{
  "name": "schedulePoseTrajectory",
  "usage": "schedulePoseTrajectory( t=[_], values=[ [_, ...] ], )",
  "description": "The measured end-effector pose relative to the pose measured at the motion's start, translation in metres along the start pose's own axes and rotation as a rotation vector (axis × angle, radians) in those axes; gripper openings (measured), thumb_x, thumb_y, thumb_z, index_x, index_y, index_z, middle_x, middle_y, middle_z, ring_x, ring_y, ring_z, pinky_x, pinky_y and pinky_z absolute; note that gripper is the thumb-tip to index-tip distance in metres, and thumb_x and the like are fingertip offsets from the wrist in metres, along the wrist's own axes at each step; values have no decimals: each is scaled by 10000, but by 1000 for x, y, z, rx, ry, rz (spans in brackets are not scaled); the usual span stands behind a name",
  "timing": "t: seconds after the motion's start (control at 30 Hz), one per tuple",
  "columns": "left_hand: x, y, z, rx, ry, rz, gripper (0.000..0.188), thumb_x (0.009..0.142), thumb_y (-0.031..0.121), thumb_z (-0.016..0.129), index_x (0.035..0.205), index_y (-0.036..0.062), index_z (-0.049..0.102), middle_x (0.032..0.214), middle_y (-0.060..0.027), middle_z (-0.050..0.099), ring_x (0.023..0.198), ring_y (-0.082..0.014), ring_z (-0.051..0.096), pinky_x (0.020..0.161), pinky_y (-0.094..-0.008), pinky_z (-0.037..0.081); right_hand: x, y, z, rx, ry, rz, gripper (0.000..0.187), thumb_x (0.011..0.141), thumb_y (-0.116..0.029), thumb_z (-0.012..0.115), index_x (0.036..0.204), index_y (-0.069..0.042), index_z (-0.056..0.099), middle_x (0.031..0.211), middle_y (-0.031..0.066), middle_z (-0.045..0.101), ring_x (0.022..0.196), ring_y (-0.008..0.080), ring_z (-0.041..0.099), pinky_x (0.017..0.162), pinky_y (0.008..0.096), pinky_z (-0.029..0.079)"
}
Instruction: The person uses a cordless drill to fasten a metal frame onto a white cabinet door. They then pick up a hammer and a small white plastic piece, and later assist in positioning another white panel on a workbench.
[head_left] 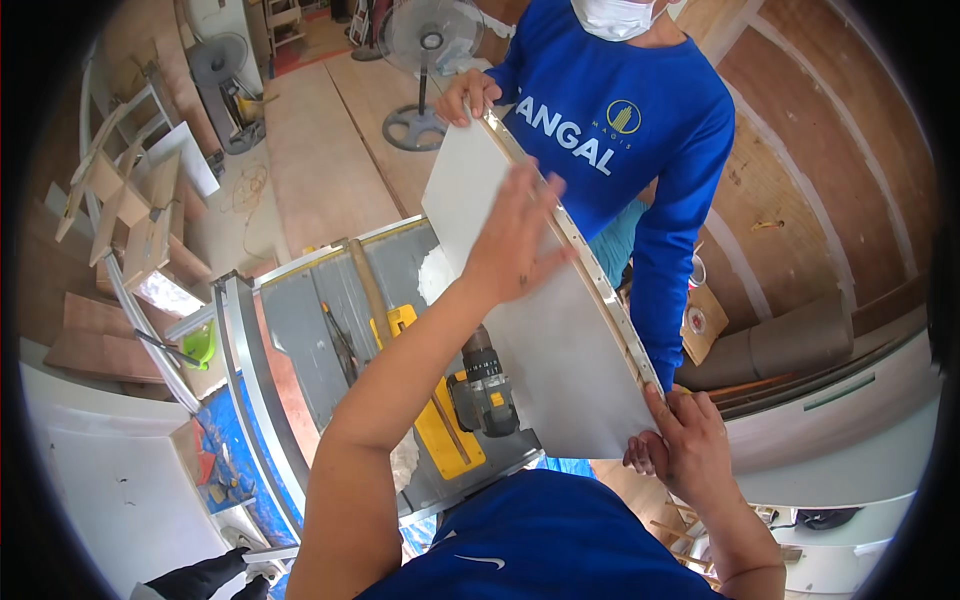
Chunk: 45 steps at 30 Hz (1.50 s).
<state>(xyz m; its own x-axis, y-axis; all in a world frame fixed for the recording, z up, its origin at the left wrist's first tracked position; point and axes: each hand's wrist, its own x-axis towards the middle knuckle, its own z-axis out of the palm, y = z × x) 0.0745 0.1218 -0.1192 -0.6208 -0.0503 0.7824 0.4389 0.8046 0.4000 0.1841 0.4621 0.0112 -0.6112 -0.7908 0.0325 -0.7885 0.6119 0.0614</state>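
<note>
A white panel (570,370) stands tilted on edge before me, with a metal strip (597,272) dotted with holes along its upward edge. My left hand (515,235) is over the panel's upper part, fingers spread near the strip and slightly blurred. At the near end, my right hand (695,445) is closed around the panel's corner, its index finger along the edge. Across from me, a co-worker in a blue sweatshirt grips the far corner with one hand (468,97). Darker fingers (645,453) beside my right hand seem to be the co-worker's other hand.
Left of the panel, a cordless drill (485,390) rests on a grey worktable (300,290) with a yellow plate (450,450), a wooden stick (368,285) and a slim dark tool (340,340). Beyond stand a fan (430,45) and wooden pieces (150,220). A brown roll (765,345) lies right.
</note>
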Motion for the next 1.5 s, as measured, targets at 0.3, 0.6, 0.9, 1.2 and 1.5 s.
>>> schedulePoseTrajectory(
  t=[0.3,0.6,0.9,1.2,1.5],
  values=[
    [12,-7,-4,264,91,-214,876,834,530,789,1426,-43,490,1495,-266,487,1410,-418,457,1128,-551,389,0,1,3,2,24,-2,595,776,-172,777,1333,-6,651,1073,136,615,927,307,557,842,429,493],
    [22,-25,-5,146,187,-110,658,821,423,831,1243,-24,599,1343,-222,587,1218,-395,588,1022,-463,483,-1,4,6,18,77,14,561,795,-184,771,1321,-30,654,1018,124,631,874,303,565,816,423,487],
    [20,-27,-4,-66,163,-300,758,864,453,796,1388,-23,524,1451,-246,493,1346,-406,496,1119,-468,424,11,12,16,199,197,151,389,811,-173,779,1173,-44,713,749,105,639,731,310,628,673,445,503],
    [18,-37,3,-96,247,-415,852,901,472,756,1457,-97,450,1529,-268,429,1431,-408,405,1186,-452,356,15,5,17,60,197,66,283,829,-112,724,1088,3,719,745,114,646,688,302,628,675,443,518],
    [42,-26,25,21,317,-420,822,971,537,636,1434,-126,489,1528,-309,408,1416,-476,375,1184,-516,314,21,16,8,163,161,138,199,862,-33,625,1032,-25,728,731,168,635,690,373,620,695,472,510]
  ],
)
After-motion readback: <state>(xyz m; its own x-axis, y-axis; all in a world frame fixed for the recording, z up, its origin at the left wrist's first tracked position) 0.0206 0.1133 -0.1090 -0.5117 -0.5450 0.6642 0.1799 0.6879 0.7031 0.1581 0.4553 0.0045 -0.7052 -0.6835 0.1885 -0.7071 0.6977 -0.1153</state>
